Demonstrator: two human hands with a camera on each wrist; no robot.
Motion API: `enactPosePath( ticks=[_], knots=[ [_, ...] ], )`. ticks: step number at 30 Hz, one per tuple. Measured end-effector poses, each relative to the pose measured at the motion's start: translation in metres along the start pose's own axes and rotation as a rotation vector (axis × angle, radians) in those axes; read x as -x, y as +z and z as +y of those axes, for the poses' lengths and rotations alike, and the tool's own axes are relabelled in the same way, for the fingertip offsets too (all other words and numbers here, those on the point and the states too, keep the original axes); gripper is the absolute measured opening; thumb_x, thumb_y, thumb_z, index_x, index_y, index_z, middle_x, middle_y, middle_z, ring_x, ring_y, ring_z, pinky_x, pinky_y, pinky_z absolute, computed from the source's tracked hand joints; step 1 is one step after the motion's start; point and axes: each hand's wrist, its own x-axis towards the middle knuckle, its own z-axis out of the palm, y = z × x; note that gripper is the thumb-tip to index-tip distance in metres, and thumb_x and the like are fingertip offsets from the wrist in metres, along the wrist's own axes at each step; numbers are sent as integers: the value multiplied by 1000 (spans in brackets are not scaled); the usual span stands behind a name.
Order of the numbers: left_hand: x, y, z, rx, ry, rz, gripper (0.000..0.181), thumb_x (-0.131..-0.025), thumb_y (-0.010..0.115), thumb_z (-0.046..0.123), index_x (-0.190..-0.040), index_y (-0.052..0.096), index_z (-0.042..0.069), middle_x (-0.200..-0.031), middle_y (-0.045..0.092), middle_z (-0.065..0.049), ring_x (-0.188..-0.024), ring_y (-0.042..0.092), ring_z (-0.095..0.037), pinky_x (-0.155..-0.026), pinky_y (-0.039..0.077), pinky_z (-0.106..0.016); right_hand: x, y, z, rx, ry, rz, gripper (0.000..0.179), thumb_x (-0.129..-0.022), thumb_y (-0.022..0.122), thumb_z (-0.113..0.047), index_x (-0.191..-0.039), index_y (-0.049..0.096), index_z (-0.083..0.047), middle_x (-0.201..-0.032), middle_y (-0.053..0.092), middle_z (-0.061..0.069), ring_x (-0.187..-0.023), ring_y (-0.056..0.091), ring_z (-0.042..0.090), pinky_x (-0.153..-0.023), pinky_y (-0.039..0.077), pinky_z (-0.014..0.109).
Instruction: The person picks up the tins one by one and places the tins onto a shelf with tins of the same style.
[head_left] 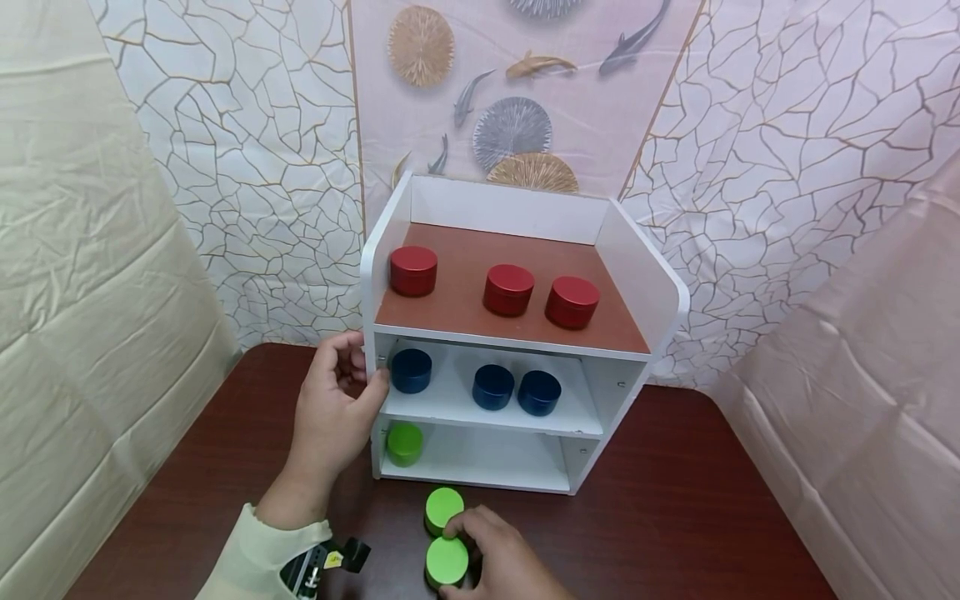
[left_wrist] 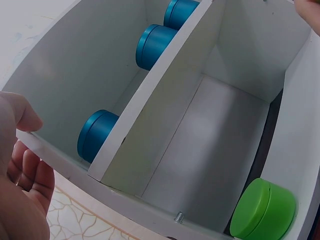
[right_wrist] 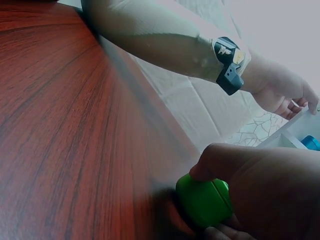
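Observation:
A white three-level shelf [head_left: 517,346] stands on the dark red-brown table. My left hand [head_left: 333,408] grips its left side panel, the thumb at the front edge and the fingers curled round the outer face. In front of the shelf, my right hand [head_left: 502,562] holds a round green tin [head_left: 446,562] between thumb and fingers; the right wrist view shows this tin [right_wrist: 202,200] close over the table. Just beyond it is a second green tin [head_left: 442,507]. A third green tin [left_wrist: 262,210] sits at the left end of the bottom level.
Three red tins [head_left: 508,290] stand on the brown top level, and three blue tins [head_left: 492,387] on the middle one. Patterned cloth [head_left: 258,150] hangs behind the shelf. Pale fabric [head_left: 90,292] borders the table [head_left: 675,500] on both sides.

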Motion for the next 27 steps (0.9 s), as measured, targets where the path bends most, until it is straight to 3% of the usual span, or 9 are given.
enactPosePath(
  ticks=[27],
  knots=[
    [0, 1, 1, -19, -1, 8, 48, -103, 76, 9, -146, 56, 13, -114, 57, -6, -103, 57, -17, -85, 51, -16, 6, -11, -10, 89, -98, 16, 52, -88, 98, -38, -129, 67, -33, -128, 63, -15, -117, 58, 0, -103, 57, 27]
  ],
)
